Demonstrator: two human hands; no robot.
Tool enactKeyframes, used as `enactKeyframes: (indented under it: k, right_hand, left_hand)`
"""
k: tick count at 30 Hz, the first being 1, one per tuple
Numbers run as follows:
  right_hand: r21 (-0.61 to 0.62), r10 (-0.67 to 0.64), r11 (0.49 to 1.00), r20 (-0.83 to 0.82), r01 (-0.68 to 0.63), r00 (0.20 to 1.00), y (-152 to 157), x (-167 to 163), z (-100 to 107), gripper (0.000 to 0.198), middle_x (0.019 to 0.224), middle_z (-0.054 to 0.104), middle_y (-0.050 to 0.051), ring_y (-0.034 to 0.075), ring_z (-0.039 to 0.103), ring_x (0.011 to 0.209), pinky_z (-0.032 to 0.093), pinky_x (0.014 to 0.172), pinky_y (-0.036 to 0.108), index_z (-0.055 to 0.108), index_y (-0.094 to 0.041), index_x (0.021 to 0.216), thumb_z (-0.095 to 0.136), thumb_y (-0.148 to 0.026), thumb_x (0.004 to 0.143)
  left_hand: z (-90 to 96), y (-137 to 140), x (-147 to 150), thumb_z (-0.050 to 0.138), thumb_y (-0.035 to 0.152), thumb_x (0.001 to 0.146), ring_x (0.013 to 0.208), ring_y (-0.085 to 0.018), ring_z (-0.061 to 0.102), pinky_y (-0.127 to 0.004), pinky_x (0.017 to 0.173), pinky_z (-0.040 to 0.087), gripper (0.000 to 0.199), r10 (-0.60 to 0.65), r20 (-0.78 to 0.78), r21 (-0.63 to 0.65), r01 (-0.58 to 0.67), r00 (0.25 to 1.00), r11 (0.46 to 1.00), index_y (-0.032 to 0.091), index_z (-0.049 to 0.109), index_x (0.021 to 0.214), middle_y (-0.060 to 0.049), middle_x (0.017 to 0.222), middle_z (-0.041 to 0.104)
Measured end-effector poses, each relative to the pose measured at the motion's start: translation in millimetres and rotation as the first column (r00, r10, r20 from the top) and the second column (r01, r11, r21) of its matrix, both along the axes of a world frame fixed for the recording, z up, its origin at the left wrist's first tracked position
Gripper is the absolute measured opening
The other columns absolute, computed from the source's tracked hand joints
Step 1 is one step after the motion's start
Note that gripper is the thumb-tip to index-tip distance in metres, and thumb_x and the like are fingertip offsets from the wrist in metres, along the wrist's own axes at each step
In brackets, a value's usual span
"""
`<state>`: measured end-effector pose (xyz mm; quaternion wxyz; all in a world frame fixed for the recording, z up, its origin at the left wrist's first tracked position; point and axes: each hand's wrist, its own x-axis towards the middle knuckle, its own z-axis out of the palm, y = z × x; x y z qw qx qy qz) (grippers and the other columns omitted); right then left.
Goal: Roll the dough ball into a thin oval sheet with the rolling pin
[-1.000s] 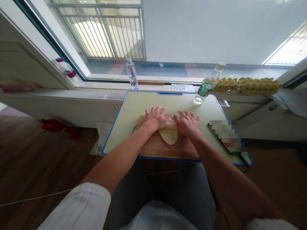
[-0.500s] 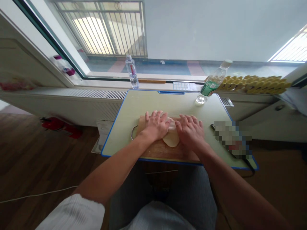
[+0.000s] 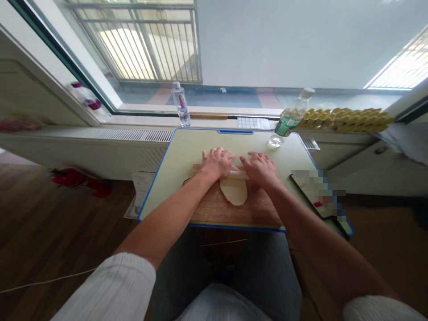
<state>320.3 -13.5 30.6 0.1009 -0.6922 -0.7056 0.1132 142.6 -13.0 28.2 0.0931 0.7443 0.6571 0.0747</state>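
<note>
A flattened oval of pale dough [image 3: 233, 192] lies on a wooden cutting board [image 3: 214, 209]. Across its far end runs a light rolling pin [image 3: 238, 174], mostly covered by my hands. My left hand [image 3: 218, 163] rests palm down over the pin's left part, fingers stretched forward and apart. Over the right part lies my right hand [image 3: 260, 168], also palm down with its fingers extended. Between the two hands a short stretch of the pin shows. Both palms press on it from above rather than wrapping round it.
The board lies on a small blue-edged table [image 3: 200, 138]. A green-labelled bottle [image 3: 286, 126] stands at its back right, near a blurred-out flat item [image 3: 317, 196]. Another bottle [image 3: 181, 106] stands by the window. A red fire extinguisher [image 3: 80, 180] lies on the floor at left.
Both hands have moved forward with the rolling pin, away from my body. More of the dough shows on the near side, and it looks longer. The camera view has shifted slightly.
</note>
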Motion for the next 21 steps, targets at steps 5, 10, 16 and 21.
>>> enactKeyframes:
  k: [5, 10, 16, 21]
  right_hand:
    - [0.011, 0.002, 1.000, 0.036, -0.002, 0.999, -20, -4, 2, 0.061, 0.162, 0.059, 0.016, 0.039, 0.049, 0.149, 0.030, 0.125, 0.071, 0.061, -0.021, 0.156, 0.037, -0.053, 0.110]
    - [0.176, 0.047, 0.982, 0.129, -0.069, 0.990, -73, -4, -6, 0.055, 0.158, 0.063, 0.015, 0.039, 0.047, 0.150, 0.028, 0.126, 0.071, 0.062, -0.021, 0.153, 0.035, -0.047, 0.112]
    - [0.209, 0.093, 0.970, 0.158, -0.125, 0.983, -104, 0, -11, 0.056, 0.164, 0.058, 0.012, 0.038, 0.042, 0.154, 0.025, 0.128, 0.069, 0.062, -0.022, 0.154, 0.032, -0.047, 0.114]
    - [0.214, 0.055, 0.973, 0.138, -0.084, 0.989, -70, -2, -8, 0.055, 0.158, 0.063, 0.012, 0.037, 0.047, 0.149, 0.025, 0.127, 0.070, 0.066, -0.024, 0.149, 0.034, -0.050, 0.112]
  left_hand:
    - [-2.3, -15, 1, 0.028, 0.057, 0.112, 0.152, -0.033, 0.047, -0.071, 0.131, 0.025, 0.058, 0.001, 0.003, 0.017, -0.001, 1.000, 1.000, 0.031, 0.062, 0.152, -0.010, 0.168, 0.054]
    - [-2.6, -65, 2, 0.025, 0.059, 0.113, 0.161, -0.033, 0.039, -0.066, 0.135, 0.019, 0.066, 0.000, -0.046, 0.026, 0.001, 0.999, 1.000, 0.027, 0.053, 0.162, -0.011, 0.174, 0.047]
    - [-1.4, -98, 2, 0.024, 0.059, 0.112, 0.164, -0.034, 0.035, -0.064, 0.136, 0.020, 0.070, -0.010, -0.052, 0.046, 0.012, 0.999, 0.999, 0.022, 0.048, 0.167, -0.012, 0.176, 0.044]
    - [-2.7, -64, 5, 0.024, 0.059, 0.111, 0.163, -0.034, 0.035, -0.067, 0.135, 0.019, 0.068, 0.043, -0.036, 0.007, -0.043, 0.998, 0.999, 0.027, 0.048, 0.167, -0.010, 0.176, 0.044]
